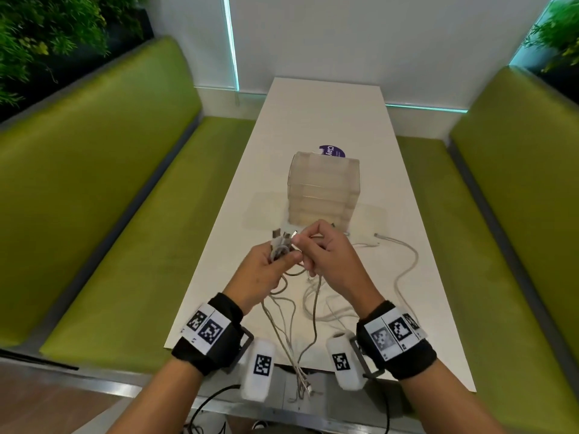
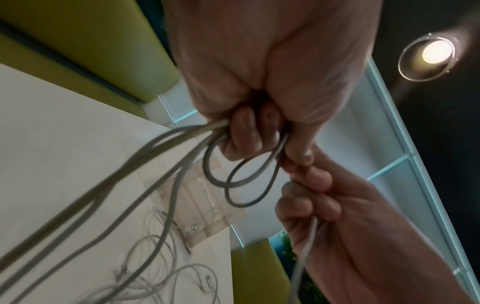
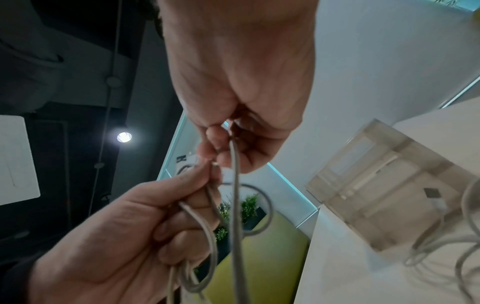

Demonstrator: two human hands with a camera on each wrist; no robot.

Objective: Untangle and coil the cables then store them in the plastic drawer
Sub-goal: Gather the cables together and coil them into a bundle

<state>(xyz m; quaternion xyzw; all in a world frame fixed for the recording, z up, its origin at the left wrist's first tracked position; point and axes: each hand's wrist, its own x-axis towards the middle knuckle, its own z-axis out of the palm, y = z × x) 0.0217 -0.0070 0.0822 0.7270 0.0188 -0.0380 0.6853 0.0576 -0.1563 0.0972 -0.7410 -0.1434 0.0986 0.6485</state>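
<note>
My left hand (image 1: 275, 261) grips a bundle of white cables (image 1: 279, 245) with several plug ends sticking up out of the fist; in the left wrist view the curled fingers (image 2: 246, 131) hold loops of grey-white cable (image 2: 241, 185). My right hand (image 1: 316, 245) pinches one cable end (image 3: 235, 164) right beside the left hand. Long strands (image 1: 288, 324) hang from both hands over the near table edge. The clear plastic drawer unit (image 1: 324, 189) stands just behind the hands; whether a drawer is open, I cannot tell.
More loose white cables (image 1: 404, 264) lie on the white table (image 1: 313, 120) to the right of the hands. A purple round sticker (image 1: 332, 151) sits behind the drawer unit. Green benches (image 1: 109, 214) flank the table on both sides.
</note>
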